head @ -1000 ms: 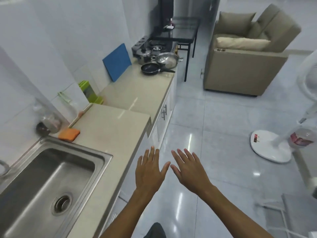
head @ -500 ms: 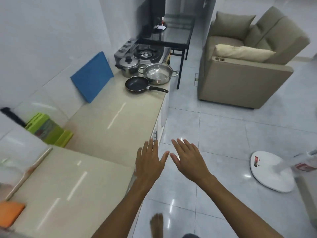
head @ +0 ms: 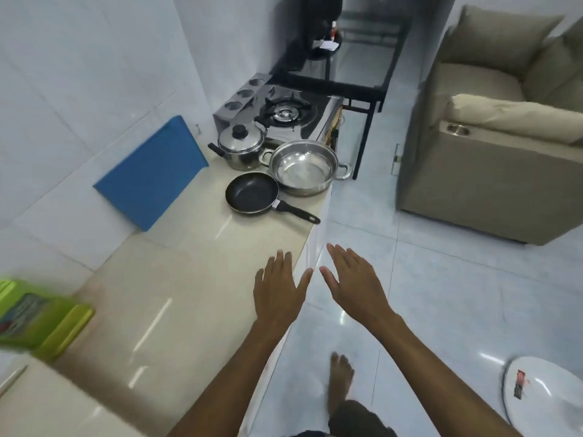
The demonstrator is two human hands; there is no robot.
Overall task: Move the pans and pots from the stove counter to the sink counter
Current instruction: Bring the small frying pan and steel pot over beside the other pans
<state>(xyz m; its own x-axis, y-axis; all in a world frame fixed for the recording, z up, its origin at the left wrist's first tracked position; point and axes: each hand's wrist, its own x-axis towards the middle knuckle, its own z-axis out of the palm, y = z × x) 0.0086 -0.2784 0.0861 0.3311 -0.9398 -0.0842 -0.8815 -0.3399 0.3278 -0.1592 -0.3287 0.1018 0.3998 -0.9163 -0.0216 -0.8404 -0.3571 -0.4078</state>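
On the beige stove counter stand three pieces of cookware beside the gas stove. A black frying pan lies nearest me, its handle pointing right toward the counter edge. Behind it sit a wide, uncovered steel pot and a smaller lidded steel pot. My left hand hovers flat over the counter's front edge, fingers apart, holding nothing. My right hand is stretched out beside it over the floor, also empty. Both hands are well short of the pan.
A blue cutting board leans on the tiled wall. A green rack stands at the left. A black glass table is beyond the stove, a beige armchair to the right, a white fan base on the floor.
I have walked along the counter toward the stove. The sink has dropped out of view and the pots are much closer. Both hands stay open and outstretched.
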